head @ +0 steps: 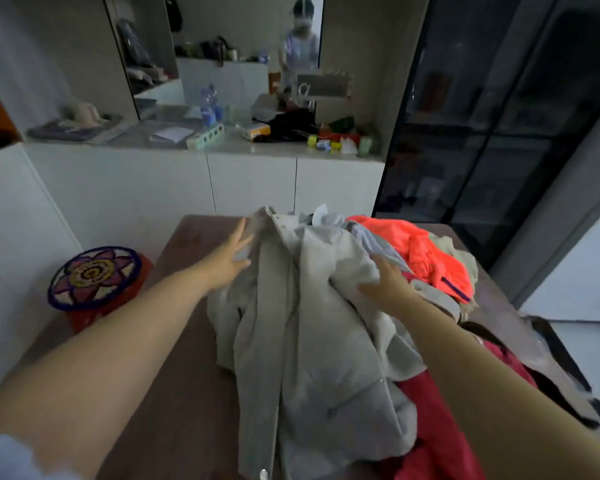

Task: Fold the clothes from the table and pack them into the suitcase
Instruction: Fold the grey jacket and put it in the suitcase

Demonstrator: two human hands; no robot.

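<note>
Grey jacket lies crumpled mid-frame on the brown counter, over the clothes pile. Left hand spread flat at its upper-left edge; right hand on bunched cloth, grip unclear. Soft, floppy, lightish; probably best taken at collar or shoulders.

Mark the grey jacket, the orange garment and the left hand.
grey jacket [312, 323], head view, front panel near the snaps.
orange garment [426, 251], head view, top fold.
left hand [226, 259], head view, back of the hand.
</note>
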